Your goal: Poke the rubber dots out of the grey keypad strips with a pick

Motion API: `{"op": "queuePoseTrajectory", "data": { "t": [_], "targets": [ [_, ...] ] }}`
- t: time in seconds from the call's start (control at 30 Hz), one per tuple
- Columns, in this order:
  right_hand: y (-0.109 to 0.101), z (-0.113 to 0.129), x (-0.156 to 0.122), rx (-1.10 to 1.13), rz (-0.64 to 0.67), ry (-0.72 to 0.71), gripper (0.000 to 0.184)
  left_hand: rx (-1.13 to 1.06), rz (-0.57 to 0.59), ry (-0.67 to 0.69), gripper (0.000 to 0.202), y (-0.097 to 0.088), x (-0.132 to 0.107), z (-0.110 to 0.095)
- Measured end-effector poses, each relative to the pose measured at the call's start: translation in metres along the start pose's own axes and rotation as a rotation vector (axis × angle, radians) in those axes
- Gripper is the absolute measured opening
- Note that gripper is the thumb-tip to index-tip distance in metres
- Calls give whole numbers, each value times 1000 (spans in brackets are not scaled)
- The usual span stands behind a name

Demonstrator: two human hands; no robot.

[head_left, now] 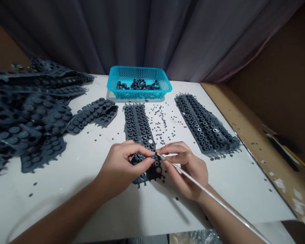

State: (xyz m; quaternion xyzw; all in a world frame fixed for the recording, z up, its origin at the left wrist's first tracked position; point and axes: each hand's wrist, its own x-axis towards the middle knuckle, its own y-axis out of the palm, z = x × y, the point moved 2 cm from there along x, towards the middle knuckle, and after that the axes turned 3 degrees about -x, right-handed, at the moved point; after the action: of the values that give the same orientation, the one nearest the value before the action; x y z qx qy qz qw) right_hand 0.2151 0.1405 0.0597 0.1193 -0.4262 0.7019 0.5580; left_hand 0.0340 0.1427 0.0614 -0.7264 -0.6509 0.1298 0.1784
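Observation:
A dark rubber sheet (135,122) with rows of round moulded rings lies on the white table in front of me, some of its rings punched out as holes. My left hand (127,162) is closed in a pinch over the sheet's near part, thumb and forefinger on a small black rubber piece (154,157). Meeting it from the right, my right hand (186,166) is shut on a long thin pale rod (213,197). The rod's tip touches or nearly touches the pinched piece; fingers partly hide the contact.
A blue perforated basket (139,95) holding black rubber pieces (139,84) stands at the back. Another ringed sheet (205,125) lies to the right, and a heap of rubber sheets (35,112) to the left. Small black discs (162,122) are scattered across the white table (96,206).

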Motion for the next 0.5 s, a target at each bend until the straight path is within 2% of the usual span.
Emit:
{"op": "queuePoseTrajectory", "data": {
  "t": [0.17, 0.33, 0.5],
  "targets": [
    [0, -2, 0, 71, -41, 80, 21, -51, 27, -68, 9, 1, 1, 3],
    [-2, -3, 2, 222, -13, 165, 18, -184, 95, -161, 15, 2, 2, 4],
    [-2, -5, 1, 250, 28, 154, 17, -245, 147, -188, 19, 2, 4, 5]
  ]
}}
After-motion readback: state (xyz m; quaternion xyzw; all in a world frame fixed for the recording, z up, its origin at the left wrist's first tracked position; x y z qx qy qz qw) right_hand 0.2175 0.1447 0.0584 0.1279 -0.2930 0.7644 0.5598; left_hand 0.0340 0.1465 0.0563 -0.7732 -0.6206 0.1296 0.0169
